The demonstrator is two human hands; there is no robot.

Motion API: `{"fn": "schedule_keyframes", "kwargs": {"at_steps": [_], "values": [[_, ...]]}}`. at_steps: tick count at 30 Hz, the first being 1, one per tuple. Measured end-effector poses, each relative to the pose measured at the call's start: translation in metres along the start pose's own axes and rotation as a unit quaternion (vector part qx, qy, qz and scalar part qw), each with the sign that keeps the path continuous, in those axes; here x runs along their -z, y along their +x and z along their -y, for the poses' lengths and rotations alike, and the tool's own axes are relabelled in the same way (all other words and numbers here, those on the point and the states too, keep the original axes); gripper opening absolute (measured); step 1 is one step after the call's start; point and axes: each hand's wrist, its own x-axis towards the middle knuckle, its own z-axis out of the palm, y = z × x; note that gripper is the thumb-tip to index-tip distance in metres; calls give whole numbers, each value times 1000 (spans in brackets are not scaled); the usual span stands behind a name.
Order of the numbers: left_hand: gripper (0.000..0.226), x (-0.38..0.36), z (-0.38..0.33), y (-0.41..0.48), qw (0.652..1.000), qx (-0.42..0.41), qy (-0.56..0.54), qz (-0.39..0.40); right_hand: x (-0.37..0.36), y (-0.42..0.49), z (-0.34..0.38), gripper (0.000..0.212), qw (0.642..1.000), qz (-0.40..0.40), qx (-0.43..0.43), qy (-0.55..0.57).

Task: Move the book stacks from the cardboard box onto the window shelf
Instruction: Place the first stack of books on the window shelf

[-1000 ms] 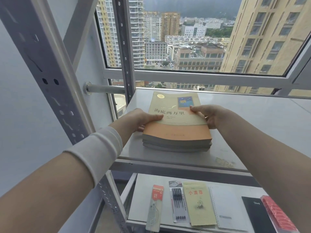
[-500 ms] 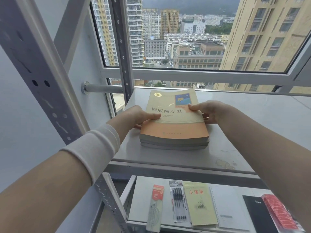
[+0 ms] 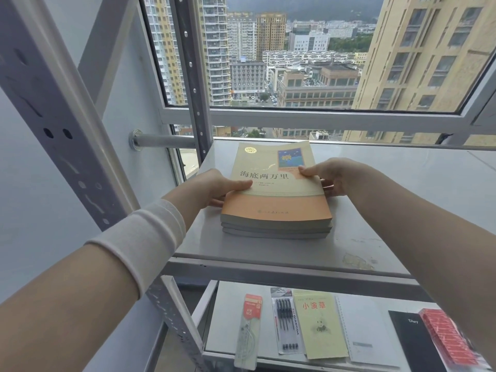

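Note:
A stack of three books [image 3: 276, 202] with a cream and orange top cover lies flat on the grey window shelf [image 3: 375, 200], toward its left end. My left hand [image 3: 217, 187] grips the stack's left edge, thumb on the top cover. My right hand [image 3: 328, 177] grips the right edge the same way, thumb on the cover and fingers down the side. The cardboard box is out of view.
A perforated metal upright [image 3: 192, 73] stands just behind the shelf's left corner, and a thicker one [image 3: 53, 124] is at near left. The lower shelf [image 3: 225, 323] holds a ruler pack, a pen pack [image 3: 285, 320], a yellow booklet [image 3: 318, 323], notebooks and a red pack. The window is behind.
The stack and both hands have shifted slightly farther back on the shelf; the grip on both sides is unchanged.

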Motion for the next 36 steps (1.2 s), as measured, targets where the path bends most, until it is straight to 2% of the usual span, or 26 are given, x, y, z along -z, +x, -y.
{"fn": "schedule_keyframes", "kwargs": {"at_steps": [3, 8, 10, 13, 16, 18, 20, 23, 26, 30, 36], "values": [[50, -2, 0, 1, 1000, -3, 1, -14, 0, 0, 1, 49, 1000, -1, 1, -8], [68, -3, -3, 2, 999, -13, 17, -35, 2, 5, -1, 51, 999, -1, 11, -40], [67, -4, -4, 0, 999, -16, 21, -37, 3, 9, -2, 42, 999, -2, 19, -50], [67, -7, -3, 2, 997, -21, 36, -58, 2, 15, -4, 43, 998, -5, 21, -61], [56, -9, -3, -1, 988, -38, 121, -91, -1, 17, -8, 44, 997, -18, 38, -67], [47, -11, -9, -9, 966, -49, 223, -117, -2, 10, -10, 45, 992, -43, 66, -94], [41, -16, -16, -20, 943, -84, 295, -132, -3, -3, -11, 47, 976, -84, 105, -172], [63, -26, -26, -36, 903, -169, 360, -161, 1, -28, -23, 59, 925, -180, 162, -293], [60, -46, -27, -51, 836, -255, 454, -174, 10, -53, -51, 59, 860, -247, 188, -406], [54, -88, -26, -79, 786, -336, 499, -142, 32, -89, -97, 61, 809, -293, 166, -483], [49, -170, -34, -130, 753, -422, 498, -78, 82, -153, -175, 61, 800, -307, 87, -509]]}}
